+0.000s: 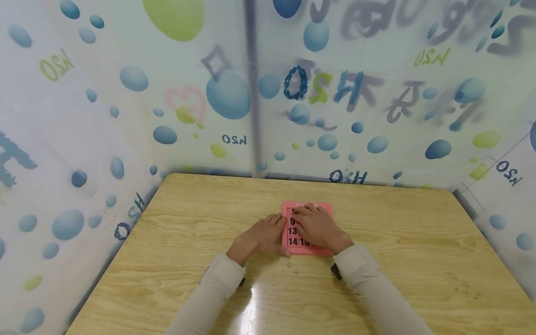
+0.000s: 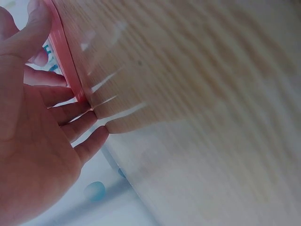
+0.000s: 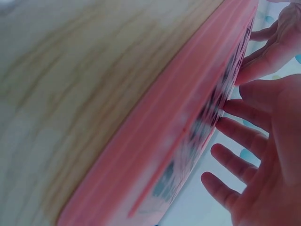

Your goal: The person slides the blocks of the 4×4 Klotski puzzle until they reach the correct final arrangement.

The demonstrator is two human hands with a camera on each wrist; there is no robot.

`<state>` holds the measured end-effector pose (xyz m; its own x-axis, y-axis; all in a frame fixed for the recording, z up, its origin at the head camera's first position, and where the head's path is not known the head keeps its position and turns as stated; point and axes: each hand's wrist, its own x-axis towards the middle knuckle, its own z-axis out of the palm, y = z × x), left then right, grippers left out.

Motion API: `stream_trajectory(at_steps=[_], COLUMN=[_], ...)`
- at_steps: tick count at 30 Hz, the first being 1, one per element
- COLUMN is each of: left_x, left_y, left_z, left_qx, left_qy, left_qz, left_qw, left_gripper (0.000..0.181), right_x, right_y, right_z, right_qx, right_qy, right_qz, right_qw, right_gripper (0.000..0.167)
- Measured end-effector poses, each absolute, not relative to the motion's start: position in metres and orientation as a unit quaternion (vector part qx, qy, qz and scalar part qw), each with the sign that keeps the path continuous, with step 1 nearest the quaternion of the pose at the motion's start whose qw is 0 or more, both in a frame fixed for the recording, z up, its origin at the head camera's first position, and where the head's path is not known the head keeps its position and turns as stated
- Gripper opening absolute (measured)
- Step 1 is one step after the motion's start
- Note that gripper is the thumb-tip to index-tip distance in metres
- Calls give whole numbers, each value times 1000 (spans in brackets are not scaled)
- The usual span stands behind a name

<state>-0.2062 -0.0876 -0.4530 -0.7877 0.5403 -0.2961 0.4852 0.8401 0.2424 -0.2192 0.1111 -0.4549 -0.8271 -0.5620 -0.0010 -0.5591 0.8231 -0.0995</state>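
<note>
A pink number sliding puzzle (image 1: 292, 231) lies flat on the table; 9, 13, 14 and 15 are among its black numerals. Along its left side rests my left hand (image 1: 264, 235), with the thumb by the near left corner. In the left wrist view, that hand's fingers (image 2: 77, 127) reach down nearly straight beside the pink edge. My right hand (image 1: 319, 228) lies over the board and covers many of the numbers. The right wrist view shows its fingertips (image 3: 221, 123) touching or just above the number face, with some fingers raised away from it.
The wood-grain table (image 1: 398, 232) extends around the puzzle on all sides. White walls (image 1: 188, 153) with blue and green spots stand behind and beside it. Small marks are drawn on the tabletop near the puzzle's front edge.
</note>
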Motion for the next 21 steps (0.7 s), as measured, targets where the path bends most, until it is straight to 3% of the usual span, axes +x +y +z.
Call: stream_trajectory(at_steps=[10,21], left_x=[-205,-205], left_y=[-87,-87], left_z=[-451,-452], left_qx=[270,269], left_qy=[945,943], left_qz=[71,84], left_qw=[173,175], left_gripper=[107,106], right_x=[-219,-222], right_y=[108,141], right_z=[-451,-456], right_qx=[-304,-275], right_qy=[951,961], right_qz=[-52,-33], right_qw=[16,-25], right_gripper=[41,36])
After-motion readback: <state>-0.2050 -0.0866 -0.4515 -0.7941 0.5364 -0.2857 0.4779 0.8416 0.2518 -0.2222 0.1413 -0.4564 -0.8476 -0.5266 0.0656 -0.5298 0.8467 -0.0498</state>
